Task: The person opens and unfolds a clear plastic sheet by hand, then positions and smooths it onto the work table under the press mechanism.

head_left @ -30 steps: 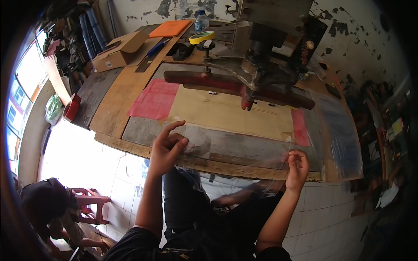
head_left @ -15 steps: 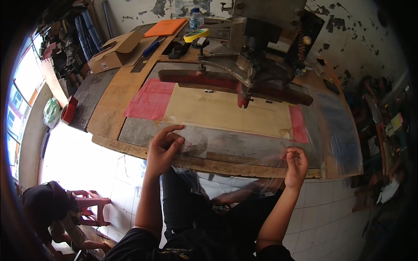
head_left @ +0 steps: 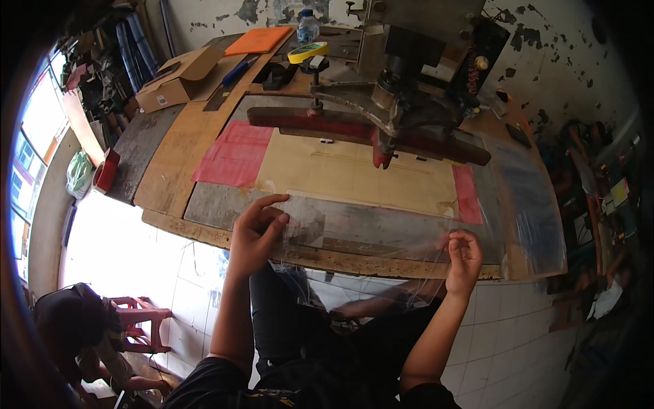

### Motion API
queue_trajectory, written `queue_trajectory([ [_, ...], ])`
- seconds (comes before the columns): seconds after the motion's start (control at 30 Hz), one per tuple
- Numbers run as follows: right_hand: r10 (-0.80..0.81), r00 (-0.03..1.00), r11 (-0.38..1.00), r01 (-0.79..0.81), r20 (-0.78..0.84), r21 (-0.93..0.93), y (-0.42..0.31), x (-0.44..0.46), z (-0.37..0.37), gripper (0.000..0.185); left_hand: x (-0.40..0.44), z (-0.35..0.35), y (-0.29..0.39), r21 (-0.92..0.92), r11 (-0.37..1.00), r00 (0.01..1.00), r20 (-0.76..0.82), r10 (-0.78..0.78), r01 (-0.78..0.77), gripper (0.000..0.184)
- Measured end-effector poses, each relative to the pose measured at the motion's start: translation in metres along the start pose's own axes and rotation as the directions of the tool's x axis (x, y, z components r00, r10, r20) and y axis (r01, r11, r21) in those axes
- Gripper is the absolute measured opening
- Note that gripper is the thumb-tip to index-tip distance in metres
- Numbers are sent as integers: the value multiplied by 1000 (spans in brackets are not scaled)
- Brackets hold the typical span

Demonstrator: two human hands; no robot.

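A clear plastic sheet (head_left: 368,266) stretches between my hands, over the table's front edge and above my lap. My left hand (head_left: 262,225) pinches its left side, index finger pointing right. At the right side, my right hand (head_left: 464,255) grips the sheet with curled fingers. Beyond the hands, a cream sheet (head_left: 306,163) with pink sheets (head_left: 235,153) at its ends lies on the grey plate (head_left: 218,204). Above the cream sheet hangs the press's dark red bar (head_left: 334,128), carried by a metal arm (head_left: 388,102).
A cardboard box (head_left: 180,82), a yellow tape roll (head_left: 308,52), an orange folder (head_left: 257,41) and a water bottle (head_left: 308,27) stand at the back left. Stacked clear plastic (head_left: 528,204) covers the right end. A person (head_left: 75,327) bends near a red stool (head_left: 146,324) at lower left.
The view shifts very slightly. Both hands keep nearly the same place, holding the clear plastic sheet, and the press bar stays put.
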State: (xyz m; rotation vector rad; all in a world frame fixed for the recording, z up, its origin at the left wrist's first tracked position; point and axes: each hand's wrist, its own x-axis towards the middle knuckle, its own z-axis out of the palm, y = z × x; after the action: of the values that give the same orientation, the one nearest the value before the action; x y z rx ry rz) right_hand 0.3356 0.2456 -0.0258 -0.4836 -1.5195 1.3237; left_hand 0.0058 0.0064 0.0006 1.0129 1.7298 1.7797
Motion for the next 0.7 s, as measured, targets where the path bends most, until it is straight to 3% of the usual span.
queue_trajectory([
  [0.17, -105, 994, 993, 106, 18, -51, -2, 1, 6, 16, 1, 2, 3, 68, 998, 1000, -14, 1, 0, 38],
  [0.33, -135, 990, 941, 139, 32, -310, -5, 3, 16, 18, 1, 4, 5, 87, 996, 1000, -20, 3, -2, 37],
  [0.7, -144, 989, 887, 145, 37, -439, -14, 4, 22, 19, 0, 5, 6, 62, 998, 999, -34, -5, 7, 38],
])
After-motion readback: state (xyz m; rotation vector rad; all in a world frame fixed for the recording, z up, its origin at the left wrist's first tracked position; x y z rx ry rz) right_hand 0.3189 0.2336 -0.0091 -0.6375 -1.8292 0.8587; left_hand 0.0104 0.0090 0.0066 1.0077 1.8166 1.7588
